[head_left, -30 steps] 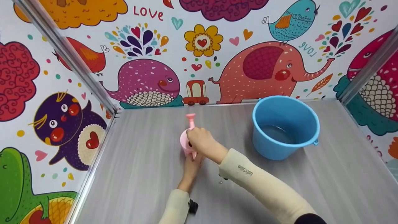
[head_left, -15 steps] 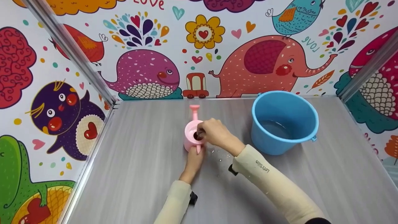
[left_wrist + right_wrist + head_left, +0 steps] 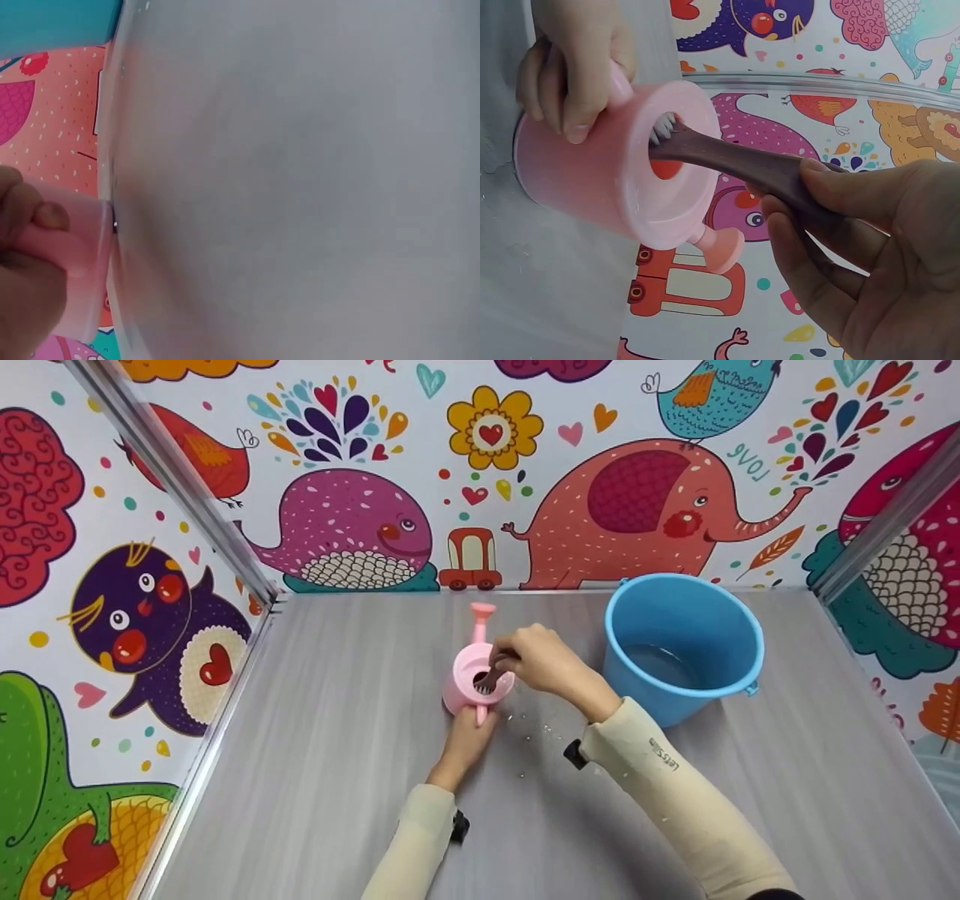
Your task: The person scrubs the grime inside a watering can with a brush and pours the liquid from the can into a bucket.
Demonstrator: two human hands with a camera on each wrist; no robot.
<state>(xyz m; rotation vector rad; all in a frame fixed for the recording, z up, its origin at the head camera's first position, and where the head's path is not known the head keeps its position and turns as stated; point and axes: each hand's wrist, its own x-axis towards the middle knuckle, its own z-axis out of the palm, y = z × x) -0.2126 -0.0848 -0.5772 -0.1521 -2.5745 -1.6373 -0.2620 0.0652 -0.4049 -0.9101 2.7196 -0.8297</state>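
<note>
A pink watering can (image 3: 459, 691) stands on the grey table with its spout toward the back wall. My left hand (image 3: 471, 735) grips its handle, the fingers curled round it in the right wrist view. Between the thumb and fingers of my right hand (image 3: 546, 660) is a brush (image 3: 742, 161) with a dark brown handle and white bristles. The brush slants into the can's round top opening, and part of its bristles shows at the rim of the hole. In the left wrist view only part of my left hand (image 3: 26, 292) and the can (image 3: 82, 300) appear.
A blue bucket (image 3: 626, 679) with a little water in it stands to the right of the can. Water drops (image 3: 523, 775) dot the table (image 3: 337, 720) right of my left hand. Patterned walls (image 3: 360, 525) close off the back and sides.
My right hand has drawn back to the right, and the brush's bristles now show at the opening. The watering can has shifted slightly right, with my left hand still on its handle.
</note>
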